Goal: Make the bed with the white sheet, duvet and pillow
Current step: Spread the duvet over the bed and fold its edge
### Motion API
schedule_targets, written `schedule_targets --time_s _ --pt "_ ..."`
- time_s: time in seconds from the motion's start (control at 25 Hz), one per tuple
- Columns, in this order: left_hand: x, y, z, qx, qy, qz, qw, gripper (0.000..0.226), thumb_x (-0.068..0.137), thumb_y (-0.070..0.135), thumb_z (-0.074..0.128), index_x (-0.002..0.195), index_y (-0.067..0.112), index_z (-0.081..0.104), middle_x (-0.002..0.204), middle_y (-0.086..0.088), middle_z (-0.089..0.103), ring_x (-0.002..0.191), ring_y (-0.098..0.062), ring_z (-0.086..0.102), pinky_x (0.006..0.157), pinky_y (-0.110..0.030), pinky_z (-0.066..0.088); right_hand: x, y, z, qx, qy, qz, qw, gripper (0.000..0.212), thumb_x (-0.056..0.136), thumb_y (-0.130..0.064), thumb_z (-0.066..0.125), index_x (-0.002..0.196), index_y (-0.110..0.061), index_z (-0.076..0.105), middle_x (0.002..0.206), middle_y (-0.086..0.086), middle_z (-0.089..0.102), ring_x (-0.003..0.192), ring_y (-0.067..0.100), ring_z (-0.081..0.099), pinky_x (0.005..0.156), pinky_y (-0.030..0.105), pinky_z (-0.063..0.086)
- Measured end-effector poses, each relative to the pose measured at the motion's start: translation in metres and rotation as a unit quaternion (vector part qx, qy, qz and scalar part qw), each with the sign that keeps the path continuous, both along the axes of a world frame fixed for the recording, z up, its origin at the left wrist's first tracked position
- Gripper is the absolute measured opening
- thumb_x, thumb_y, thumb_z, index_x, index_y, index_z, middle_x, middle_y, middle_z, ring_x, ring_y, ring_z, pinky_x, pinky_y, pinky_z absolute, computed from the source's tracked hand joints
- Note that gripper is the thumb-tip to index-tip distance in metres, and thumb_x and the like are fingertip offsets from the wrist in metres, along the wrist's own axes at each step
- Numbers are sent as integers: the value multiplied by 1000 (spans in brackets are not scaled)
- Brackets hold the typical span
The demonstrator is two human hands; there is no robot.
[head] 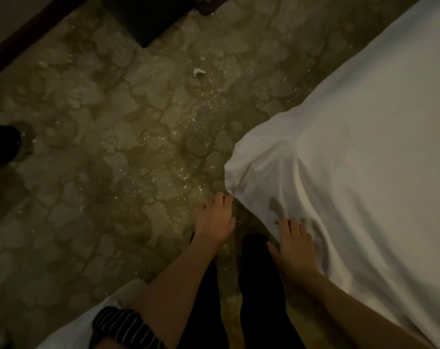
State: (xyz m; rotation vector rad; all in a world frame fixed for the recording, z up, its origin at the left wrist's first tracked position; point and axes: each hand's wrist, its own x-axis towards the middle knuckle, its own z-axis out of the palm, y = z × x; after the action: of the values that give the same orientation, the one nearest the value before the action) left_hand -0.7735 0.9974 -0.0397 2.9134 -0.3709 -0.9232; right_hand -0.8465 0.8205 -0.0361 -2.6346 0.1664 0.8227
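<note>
**Both hands at the hanging corner of the white sheet**

- white sheet (352, 152) covers the bed, fills the right side of the head view. One corner hangs off the bed edge towards the carpet (93, 147), folds run down from it
- right hand (293, 239): flat on the sheet just below that corner, fingers (282, 221) spread, palm down on the cloth, thumb out to the left at the sheet's edge. Pressing, not gripping. Forearm comes in from the lower right, along the draped side
- left hand (215, 220): off the bed, over the carpet, just left of the hanging corner. Fingers straight and close together, tips level with the bottom edge of the corner. Cannot tell whether the tips touch the cloth, too dark and blurred. No cloth seen pinched
- the two hands are near each other, with the sheet's lower edge and a dark trouser leg (259, 273) between them
- striped sleeve (123, 323) on the left arm, bottom of frame, more white fabric (70, 331) under it
- carpet has a blotchy pattern and white specks. A small white scrap (198, 72) lies on it well away from the hands
- dark furniture (148, 18) at the top edge, another dark shape (2, 144) at the left edge, not identifiable
</note>
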Motion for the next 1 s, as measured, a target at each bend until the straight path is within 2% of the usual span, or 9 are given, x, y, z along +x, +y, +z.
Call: schedule_targets --time_s 0.16,0.28,0.4,0.48,0.52,0.6,0.68,0.8,1.0 --pt "50 9 -69 28 -10 -11 1000 53 93 41 52 134 12 35 130 -9 41 115 -24 48 94 -37 40 27 28 -64 -18 -62 -38 997 53 78 -28 72 123 -7 53 117 14 52 107 35 53 88 44 44" --pt "81 15 -117 28 22 17 999 60 92 41 56 136 8 33 133 -13 40 118 -27 46 92 -37 41 41 46 -98 -17 -28 -65 997 54 86 -33 63 132 -12 44 128 10 45 120 28 43 100 38 37" --pt "111 5 -149 69 56 -5 996 75 88 51 58 139 5 30 135 -16 42 120 -28 46 90 -39 42 45 59 -119 -27 -64 -91 993 50 80 -27 70 123 -8 53 117 14 52 106 32 52 87 42 45" --pt "125 -9 -163 71 50 -20 996 67 89 51 56 136 8 38 129 -14 49 117 -28 50 84 -37 43 47 65 -127 -33 -84 -99 991 47 78 -26 73 118 -7 55 111 15 55 99 32 56 81 43 48" --pt "133 -16 -168 48 29 -32 998 50 92 45 55 129 12 46 123 -11 54 112 -27 54 79 -34 42 49 66 -131 -39 -96 -97 990 47 77 -26 74 117 -8 56 109 15 56 98 32 57 80 44 49" --pt "141 -21 -172 -2 12 -42 999 24 99 24 44 120 20 55 115 -6 60 106 -25 59 73 -29 35 56 67 -135 -48 -107 -107 987 47 75 -25 76 115 -7 57 107 16 58 96 34 58 78 45 50" --pt "141 -20 -169 -1 8 -76 997 32 100 13 38 123 24 57 116 -3 61 105 -23 60 72 -26 32 60 68 -134 -56 -102 -119 986 47 75 -25 76 114 -6 57 105 16 58 95 34 58 77 45 49" --pt "134 -3 -152 14 1 -113 994 22 97 14 45 113 15 61 111 -6 62 99 -22 61 72 -27 38 61 74 -118 -51 -74 -127 988 46 84 -29 66 123 -8 52 116 15 53 105 32 51 87 42 43" --pt "122 38 -86 -108 -53 -115 986 24 99 24 39 95 12 59 86 -2 56 71 -16 50 63 -27 43 43 84 -66 -49 -5 -169 984 49 93 -38 50 135 -15 37 130 6 41 119 24 40 99 33 33"
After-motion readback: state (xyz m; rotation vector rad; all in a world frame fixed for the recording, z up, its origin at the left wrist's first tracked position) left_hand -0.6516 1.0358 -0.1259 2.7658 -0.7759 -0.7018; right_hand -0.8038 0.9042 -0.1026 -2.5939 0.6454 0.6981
